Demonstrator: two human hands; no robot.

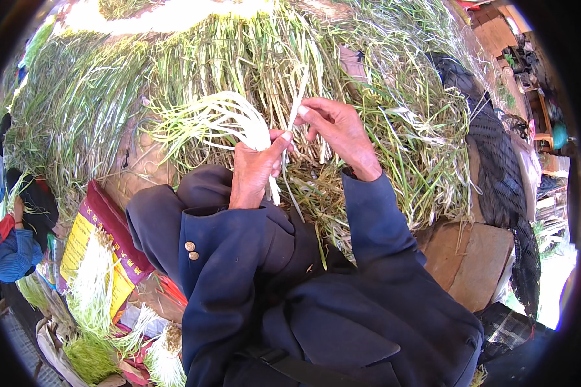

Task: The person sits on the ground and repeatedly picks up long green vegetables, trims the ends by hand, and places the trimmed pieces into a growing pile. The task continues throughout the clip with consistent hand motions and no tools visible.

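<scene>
My left hand [256, 169] is closed around a bundle of pale yellow-green leafy stalks [227, 111], whose thin tips fan out to the left while white ends stick out below the fist. Between the left thumb and fingers stands a single whitish stalk [298, 92], rising upward, with a thin strand hanging below. My right hand [336, 130] is beside that stalk, fingers bent, thumb and forefinger at its edge; whether they pinch it cannot be told. Beneath and beyond both hands lies a wide layer of green and dried long-leaved stalks [213, 58].
At the lower left, pale bundles [92, 285] lie on a maroon and yellow printed sack [77, 237]. A person in a blue knitted top [17, 256] is at the far left. Black netting [494, 164] and a brown board [481, 261] lie at the right.
</scene>
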